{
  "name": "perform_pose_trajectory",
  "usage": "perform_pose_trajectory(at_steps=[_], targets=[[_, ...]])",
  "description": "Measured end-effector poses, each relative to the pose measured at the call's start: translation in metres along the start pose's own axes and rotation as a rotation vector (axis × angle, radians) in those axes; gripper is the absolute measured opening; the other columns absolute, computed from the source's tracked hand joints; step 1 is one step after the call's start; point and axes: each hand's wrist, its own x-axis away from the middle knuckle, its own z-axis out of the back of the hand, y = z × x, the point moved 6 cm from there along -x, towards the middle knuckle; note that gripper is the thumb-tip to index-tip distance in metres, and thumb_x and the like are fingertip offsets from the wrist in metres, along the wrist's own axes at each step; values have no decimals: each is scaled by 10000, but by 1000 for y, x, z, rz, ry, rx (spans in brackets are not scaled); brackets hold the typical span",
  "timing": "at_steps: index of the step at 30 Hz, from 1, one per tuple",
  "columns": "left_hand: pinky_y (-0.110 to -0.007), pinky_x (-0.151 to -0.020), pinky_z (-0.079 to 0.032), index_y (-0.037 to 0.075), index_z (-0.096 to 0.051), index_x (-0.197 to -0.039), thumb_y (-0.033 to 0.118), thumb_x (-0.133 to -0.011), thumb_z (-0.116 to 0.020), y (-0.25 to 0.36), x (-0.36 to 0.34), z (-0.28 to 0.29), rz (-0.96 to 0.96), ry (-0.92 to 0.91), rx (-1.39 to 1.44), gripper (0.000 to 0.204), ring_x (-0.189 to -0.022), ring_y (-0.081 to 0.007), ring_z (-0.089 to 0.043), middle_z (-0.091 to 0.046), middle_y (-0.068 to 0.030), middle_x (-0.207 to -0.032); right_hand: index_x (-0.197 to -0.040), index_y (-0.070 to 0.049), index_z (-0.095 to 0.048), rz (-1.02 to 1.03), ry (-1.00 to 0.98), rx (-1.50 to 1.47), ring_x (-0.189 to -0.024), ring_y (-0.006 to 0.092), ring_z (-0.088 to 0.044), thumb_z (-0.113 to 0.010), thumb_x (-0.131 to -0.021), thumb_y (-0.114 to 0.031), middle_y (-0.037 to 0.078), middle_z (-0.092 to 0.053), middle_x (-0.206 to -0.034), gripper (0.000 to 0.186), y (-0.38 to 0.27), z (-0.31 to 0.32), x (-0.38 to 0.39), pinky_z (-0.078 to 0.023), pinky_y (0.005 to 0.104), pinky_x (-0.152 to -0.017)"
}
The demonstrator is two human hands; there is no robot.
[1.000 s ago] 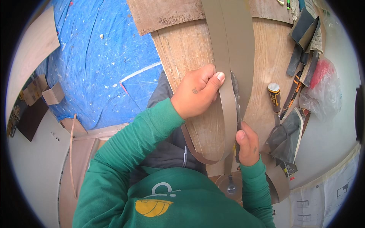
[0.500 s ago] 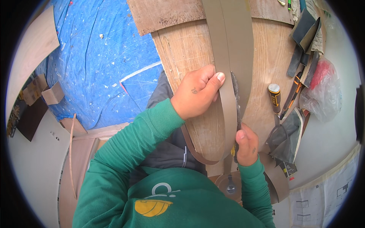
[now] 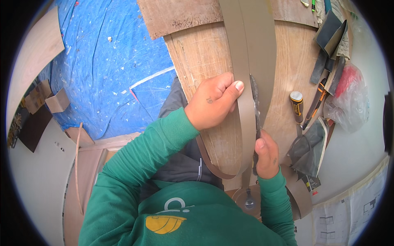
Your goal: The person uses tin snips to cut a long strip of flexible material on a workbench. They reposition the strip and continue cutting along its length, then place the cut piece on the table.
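Observation:
My left hand (image 3: 215,98) is closed on a long taupe strip (image 3: 245,104), thumb on top. The strip is part of a taupe flexible sheet (image 3: 260,45), with a thin line between them running away from me. At that line, a long, dark, grey-smeared blade (image 3: 256,96) lies between strip and sheet. My right hand (image 3: 267,156) is closed around the lower end of this bladed tool. Its handle is mostly hidden by my fingers and the strip, so its exact kind is unclear. The strip's lower end curls back under the wooden board (image 3: 205,53).
A putty knife with a yellow-black handle (image 3: 296,104) and an orange-black utility knife (image 3: 315,104) lie on the right. Beyond them are dark curved scraps (image 3: 330,33) and a clear plastic bag (image 3: 349,106). Blue sheeting (image 3: 115,61) covers the floor at left.
The strip and sheet have shifted very slightly right near the blade. My left hand has moved a touch right with the strip, and both hands keep their grip.

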Motion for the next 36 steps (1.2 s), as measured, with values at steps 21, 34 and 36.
perform_pose_trajectory(at_steps=[21, 34, 36], targets=[[-321, -585, -497, 20, -576, -864, 269, -1102, -565, 7, -11, 11, -123, 152, -41, 344, -632, -121, -601, -617, -56, -715, -1187, 60, -641, -37, -36, -28, -826, 120, -529, -550, -1064, -449, 41, -615, -883, 532, -2, 0, 2, -457, 295, -737], [-317, -609, -514, 16, -582, -871, 279, -1107, -566, 9, -11, 11, -96, 148, -21, 354, -659, -123, -616, -623, -53, -716, -1065, 41, -621, -35, 0, -38, -758, 99, -506, -559, -1074, -456, 15, -576, -792, 501, -5, -5, 2, -437, 282, -672], [-318, -610, -514, 15, -582, -870, 274, -1106, -565, 9, -11, 11, -93, 149, -3, 351, -660, -124, -616, -625, -53, -717, -1050, 36, -619, -26, 9, -47, -740, 98, -496, -562, -1072, -459, 11, -567, -775, 499, -5, -5, 2, -429, 282, -658]])
